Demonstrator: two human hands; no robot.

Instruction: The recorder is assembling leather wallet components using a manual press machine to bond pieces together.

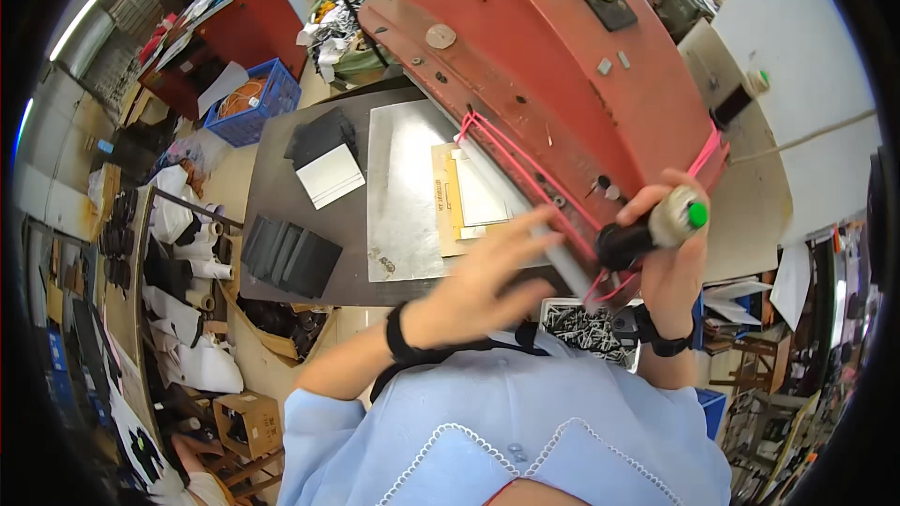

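Observation:
A large red press machine (562, 66) leans over the work table. My right hand (680, 272) is closed round its dark handle (626, 242), which has a pale tape-wrapped end and a green button (697, 215). My left hand (483, 286), slightly blurred, is open with fingers spread near the front edge of a metal plate (398, 164). It holds nothing. On that plate lies a tan board (446, 245) with a yellow-edged frame and a white rectangular piece (480, 195). Pink cord (525, 164) runs along the press's lower edge, beside a pale bar (487, 173).
Left on the dark table (281, 155) are black sheets (321, 136), a white sheet piece (330, 178) and stacked dark pieces (292, 258). A second green-buttoned handle (741, 101) sits at right. A box of small metal parts (586, 330) stands near my waist. A blue crate (253, 103) is beyond.

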